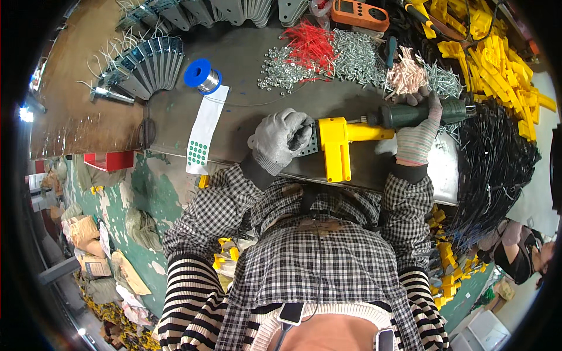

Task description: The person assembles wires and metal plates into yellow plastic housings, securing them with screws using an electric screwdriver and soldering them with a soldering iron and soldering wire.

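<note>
My left hand [282, 137], in a grey glove, is closed round a flat metal bracket [310, 147] over the table's front edge. Joined to the bracket's right end is a yellow plastic part [335, 149] with a tube-like arm pointing right. In my right hand [418, 137], also gloved, lies a dark green power screwdriver [398, 115], held level. Its bit points left, against or just above the yellow part; I cannot tell whether it touches a screw. My left fingers hide the bracket's middle.
Piles of screws [357, 61], red pieces [310, 47] and pinkish pieces [407, 76] lie beyond my hands. A blue solder spool [199, 75] and a white sticker strip [205, 131] lie left. Black cables [494, 169] and yellow parts [500, 70] are heaped right. Another person [515, 251] is at far right.
</note>
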{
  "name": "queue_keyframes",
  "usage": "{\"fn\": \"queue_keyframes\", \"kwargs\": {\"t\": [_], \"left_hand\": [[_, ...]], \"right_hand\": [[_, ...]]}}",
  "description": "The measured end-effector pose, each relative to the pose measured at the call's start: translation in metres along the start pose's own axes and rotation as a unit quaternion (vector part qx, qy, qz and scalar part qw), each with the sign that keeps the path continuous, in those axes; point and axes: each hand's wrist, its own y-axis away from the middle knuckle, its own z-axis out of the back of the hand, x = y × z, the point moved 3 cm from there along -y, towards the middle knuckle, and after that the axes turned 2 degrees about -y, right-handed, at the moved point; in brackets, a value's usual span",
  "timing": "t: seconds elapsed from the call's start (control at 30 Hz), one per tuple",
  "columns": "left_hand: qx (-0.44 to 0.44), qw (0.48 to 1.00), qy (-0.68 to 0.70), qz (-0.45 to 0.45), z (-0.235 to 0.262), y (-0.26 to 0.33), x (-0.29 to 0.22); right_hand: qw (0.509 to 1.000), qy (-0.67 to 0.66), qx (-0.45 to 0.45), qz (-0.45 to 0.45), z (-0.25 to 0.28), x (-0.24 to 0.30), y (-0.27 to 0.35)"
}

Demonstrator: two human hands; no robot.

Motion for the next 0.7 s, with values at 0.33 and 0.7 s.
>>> {"fn": "queue_keyframes", "kwargs": {"t": [0.33, 0.7], "left_hand": [[-0.098, 0.985, -0.097, -0.101, 0.001, 0.002, -0.004], [-0.133, 0.979, -0.07, -0.139, -0.002, 0.002, -0.004]], "right_hand": [[1.0, -0.015, -0.008, 0.012, -0.01, 0.002, 0.01], [0.999, -0.008, 0.013, 0.038, -0.014, 0.003, 0.019]]}}
